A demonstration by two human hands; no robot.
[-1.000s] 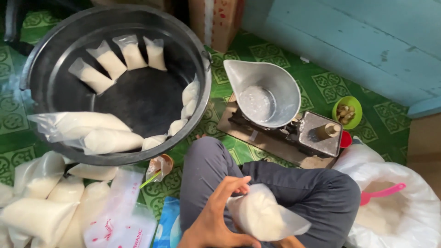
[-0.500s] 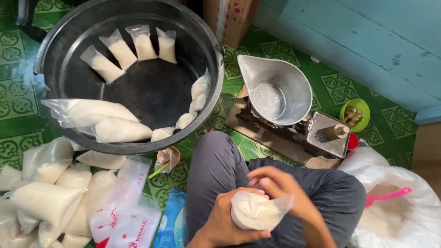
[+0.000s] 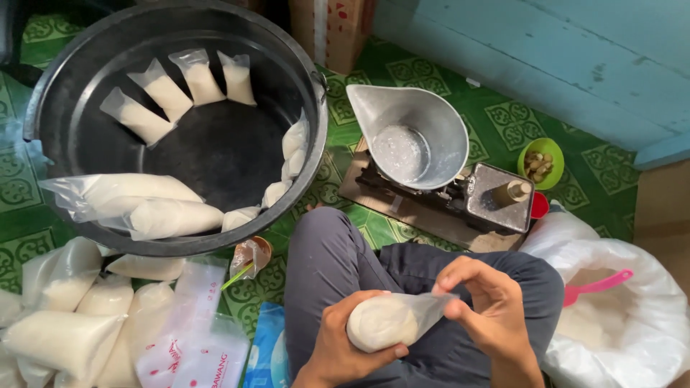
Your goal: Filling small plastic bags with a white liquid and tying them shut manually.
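Seated cross-legged, the person is cupping the left hand [image 3: 345, 345] palm-up while the right hand [image 3: 489, 305] is pinching with thumb and fingertips.

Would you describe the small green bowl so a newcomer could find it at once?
Start at the big black basin, then move right past the metal scoop on the weighing scale. The green bowl sits just beyond, on the green patterned floor: the only round, bright green container, holding small brownish bits.
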